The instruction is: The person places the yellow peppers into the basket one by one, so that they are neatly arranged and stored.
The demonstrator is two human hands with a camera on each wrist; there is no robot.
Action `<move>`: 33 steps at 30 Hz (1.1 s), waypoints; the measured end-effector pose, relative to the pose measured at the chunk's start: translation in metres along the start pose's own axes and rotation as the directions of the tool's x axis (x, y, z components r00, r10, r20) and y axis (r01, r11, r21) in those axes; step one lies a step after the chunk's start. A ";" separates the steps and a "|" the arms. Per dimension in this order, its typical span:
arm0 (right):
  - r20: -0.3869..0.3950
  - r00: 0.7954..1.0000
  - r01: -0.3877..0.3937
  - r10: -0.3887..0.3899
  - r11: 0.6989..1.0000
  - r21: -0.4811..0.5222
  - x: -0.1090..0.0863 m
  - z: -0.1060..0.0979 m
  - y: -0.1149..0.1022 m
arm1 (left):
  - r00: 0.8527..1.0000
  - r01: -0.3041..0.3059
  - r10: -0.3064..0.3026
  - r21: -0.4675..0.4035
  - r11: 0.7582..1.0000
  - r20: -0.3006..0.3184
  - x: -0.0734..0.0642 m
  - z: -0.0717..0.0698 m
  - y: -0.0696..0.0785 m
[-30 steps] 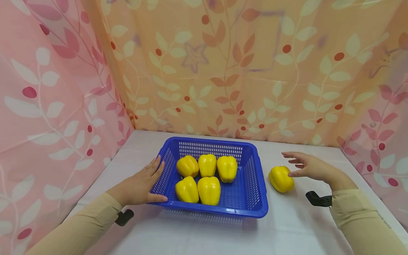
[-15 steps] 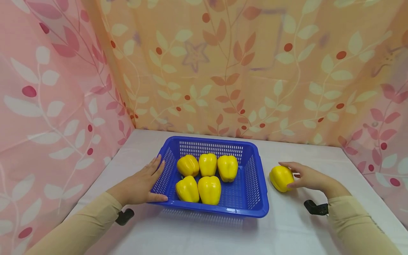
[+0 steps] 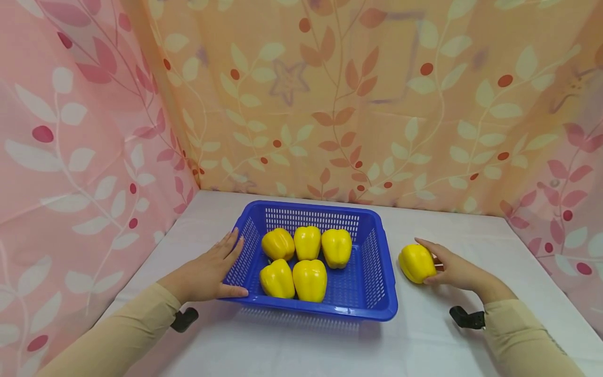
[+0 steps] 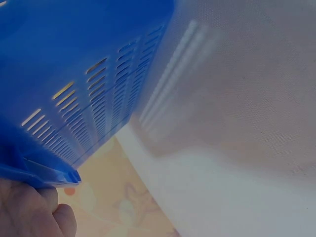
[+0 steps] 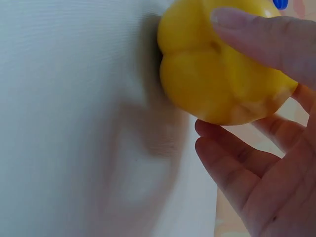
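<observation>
A yellow bell pepper (image 3: 417, 264) lies on the table to the right of the blue basket (image 3: 325, 311). My right hand (image 3: 454, 266) grips it from its right side. In the right wrist view the thumb (image 5: 266, 39) lies across the pepper (image 5: 197, 79), and the other fingers curl around its far side and below it. My left hand (image 3: 207, 272) rests on the basket's left side, fingers straight along the wall and thumb on the front rim. Several more yellow bell peppers (image 3: 309, 280) sit inside the basket. From the left wrist, the basket's slotted wall (image 4: 74, 98) shows above the fingertips.
White cloth covers the table (image 3: 301, 351). A patterned orange curtain (image 3: 330, 104) hangs behind it, with pink curtains (image 3: 85, 157) at the sides. Black straps (image 3: 467, 317) with mounts are worn at both wrists.
My right hand has come down and to the left, closing its thumb and fingers around the lone bell pepper. The left hand and basket stay put.
</observation>
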State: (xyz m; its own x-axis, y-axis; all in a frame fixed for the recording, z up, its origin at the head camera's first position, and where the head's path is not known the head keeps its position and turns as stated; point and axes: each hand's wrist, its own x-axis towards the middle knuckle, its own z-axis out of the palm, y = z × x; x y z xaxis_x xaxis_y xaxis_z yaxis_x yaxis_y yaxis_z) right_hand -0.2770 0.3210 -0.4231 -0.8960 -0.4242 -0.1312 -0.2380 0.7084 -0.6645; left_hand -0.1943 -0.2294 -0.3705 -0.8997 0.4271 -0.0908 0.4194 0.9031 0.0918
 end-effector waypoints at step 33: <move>-0.104 0.993 0.059 -0.065 0.996 -0.061 -0.002 -0.033 -0.032 | 1.000 -0.009 0.009 0.006 1.000 -0.004 0.000 0.001 -0.001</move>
State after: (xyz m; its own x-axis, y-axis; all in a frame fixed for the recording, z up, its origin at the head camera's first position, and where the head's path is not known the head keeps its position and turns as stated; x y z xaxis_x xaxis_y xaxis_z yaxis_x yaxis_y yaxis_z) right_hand -0.2799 0.3179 -0.3770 -0.9128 -0.4083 -0.0110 -0.3124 0.7153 -0.6250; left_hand -0.1949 -0.2304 -0.3713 -0.8965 0.4346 -0.0858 0.4279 0.8997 0.0862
